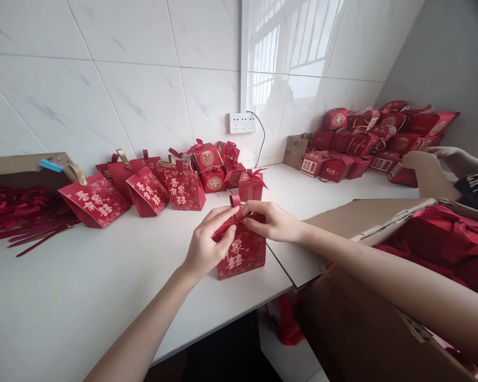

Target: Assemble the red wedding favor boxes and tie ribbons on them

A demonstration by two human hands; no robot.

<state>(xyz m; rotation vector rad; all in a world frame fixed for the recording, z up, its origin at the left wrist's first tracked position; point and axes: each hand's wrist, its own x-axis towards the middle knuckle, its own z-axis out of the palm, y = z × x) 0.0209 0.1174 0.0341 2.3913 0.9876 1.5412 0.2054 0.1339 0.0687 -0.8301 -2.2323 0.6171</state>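
A red gift box (247, 254) with pale lettering stands upright near the table's front edge. At its top, my left hand (211, 236) is closed, pinching the upper edge between thumb and fingers. My right hand (273, 220) is closed too, its fingertips at the red ribbon loop (236, 204) that rises from the box top. The exact grip of the right fingertips is partly hidden. Just behind stands a small red box with a bow (252, 185).
Several red gift boxes (185, 191) line the back left. A carton of red ribbons (27, 164) stands far left. An open cardboard box (342, 217) with red packages is at right. Stacked red boxes (354, 140) fill the back right, where another person's hands (442, 159) are.
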